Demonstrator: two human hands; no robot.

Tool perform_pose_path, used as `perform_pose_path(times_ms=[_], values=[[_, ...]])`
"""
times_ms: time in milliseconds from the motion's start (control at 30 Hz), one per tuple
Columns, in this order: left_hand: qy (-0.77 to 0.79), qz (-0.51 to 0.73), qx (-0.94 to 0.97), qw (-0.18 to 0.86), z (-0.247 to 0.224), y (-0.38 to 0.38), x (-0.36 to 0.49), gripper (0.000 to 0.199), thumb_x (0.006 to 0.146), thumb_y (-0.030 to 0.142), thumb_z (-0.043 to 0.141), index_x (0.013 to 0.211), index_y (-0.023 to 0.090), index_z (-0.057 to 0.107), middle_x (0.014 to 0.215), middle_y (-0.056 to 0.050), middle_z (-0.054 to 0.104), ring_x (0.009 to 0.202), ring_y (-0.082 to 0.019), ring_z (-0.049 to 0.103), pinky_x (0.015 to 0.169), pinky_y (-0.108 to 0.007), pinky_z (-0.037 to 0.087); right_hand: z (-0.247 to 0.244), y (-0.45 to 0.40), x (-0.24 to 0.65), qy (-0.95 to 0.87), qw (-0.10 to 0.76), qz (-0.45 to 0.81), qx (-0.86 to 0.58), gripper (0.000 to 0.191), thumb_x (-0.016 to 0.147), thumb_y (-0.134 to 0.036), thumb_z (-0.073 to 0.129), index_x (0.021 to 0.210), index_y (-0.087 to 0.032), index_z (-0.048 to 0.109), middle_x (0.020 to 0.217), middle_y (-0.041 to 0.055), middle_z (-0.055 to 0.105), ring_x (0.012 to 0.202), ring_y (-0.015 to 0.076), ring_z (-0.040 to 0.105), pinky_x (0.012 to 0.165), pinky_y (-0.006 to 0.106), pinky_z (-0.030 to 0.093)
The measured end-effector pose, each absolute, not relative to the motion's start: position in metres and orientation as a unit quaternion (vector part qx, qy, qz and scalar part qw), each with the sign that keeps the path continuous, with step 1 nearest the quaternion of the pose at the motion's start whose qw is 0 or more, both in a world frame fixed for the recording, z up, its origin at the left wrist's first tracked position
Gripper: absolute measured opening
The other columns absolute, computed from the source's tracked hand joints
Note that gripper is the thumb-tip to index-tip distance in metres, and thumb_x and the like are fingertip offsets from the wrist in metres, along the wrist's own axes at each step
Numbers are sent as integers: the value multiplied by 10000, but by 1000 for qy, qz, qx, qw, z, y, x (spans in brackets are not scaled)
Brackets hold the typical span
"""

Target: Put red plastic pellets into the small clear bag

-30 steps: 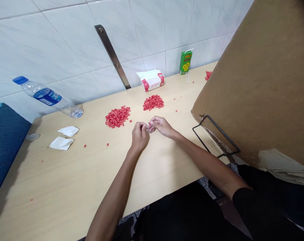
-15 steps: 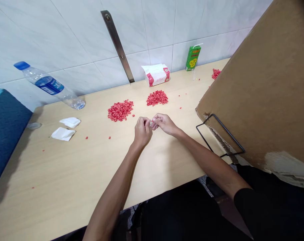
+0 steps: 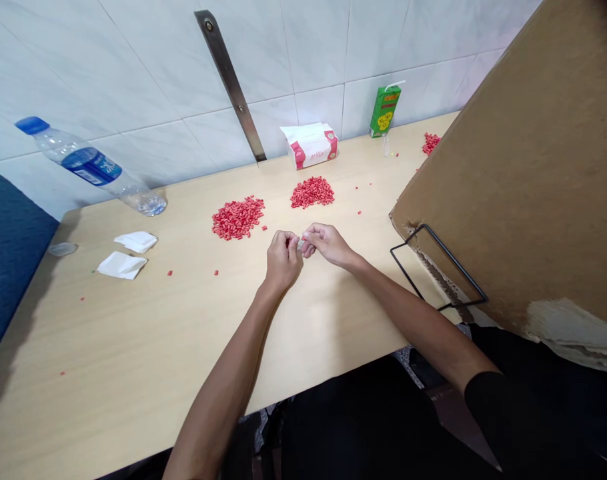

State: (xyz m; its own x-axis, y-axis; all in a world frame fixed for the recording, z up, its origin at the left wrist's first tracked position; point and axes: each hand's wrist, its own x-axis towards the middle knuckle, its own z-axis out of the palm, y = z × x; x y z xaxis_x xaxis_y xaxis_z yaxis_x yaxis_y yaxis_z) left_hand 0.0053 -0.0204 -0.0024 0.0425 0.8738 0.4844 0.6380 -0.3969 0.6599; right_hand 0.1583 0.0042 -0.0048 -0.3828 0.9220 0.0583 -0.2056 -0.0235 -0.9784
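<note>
My left hand (image 3: 282,259) is closed in a pinch above the table, in front of the two red piles. A small whitish piece (image 3: 300,245) shows at its fingertips; its kind is too small to tell. Right beside it, my right hand (image 3: 329,244) is also pinched, thumb against forefinger, with a small red piece (image 3: 304,238) at the tips. The fingertips of both hands nearly meet. Beyond them lie a left pile of small red pieces (image 3: 237,218) and a right pile of the same red pieces (image 3: 312,192).
A tissue pack (image 3: 311,145) and a green drink carton (image 3: 385,111) stand by the wall. At left are a tilted plastic bottle (image 3: 96,167) and folded tissues (image 3: 122,265). A cardboard sheet (image 3: 513,173) with a black wire frame (image 3: 451,263) borders the right. Loose red pieces lie scattered.
The head view has shifted slightly, so everything sits a little further left and up. Both hands keep nearly the same pinched pose, fingertips together.
</note>
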Motion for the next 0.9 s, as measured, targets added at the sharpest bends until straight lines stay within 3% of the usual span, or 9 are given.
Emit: perform_pose_path(times_ms=[367,600,800,900], values=[[535,442,707,133,-2,-21,8,133,917,254,456,805,192,494,792,-41,569,734,-168,546,694,-302,434,-5,3,156,-536,450,628,-339,371,843,-481,674,801,-129,566,645,15,660,542,115,638,560,233,534],[539,473,676,172,1,-22,6,236,941,347,469,809,182,575,780,-35,602,742,-164,565,706,-298,437,-9,4,156,-554,446,617,-336,398,847,-522,664,819,-135,573,668,20,665,546,122,639,563,242,535],[529,496,662,188,3,-21,4,175,873,292,554,909,168,672,859,-44,647,788,-158,584,737,-291,457,-10,6,157,-546,452,615,-344,380,862,-503,647,828,-134,560,671,21,663,547,123,644,563,237,532],[511,490,668,230,5,-22,4,191,868,331,589,862,182,707,819,-39,659,771,-157,590,727,-291,465,-10,7,158,-544,453,616,-345,363,880,-486,632,827,-134,559,670,22,662,545,120,642,558,232,527]])
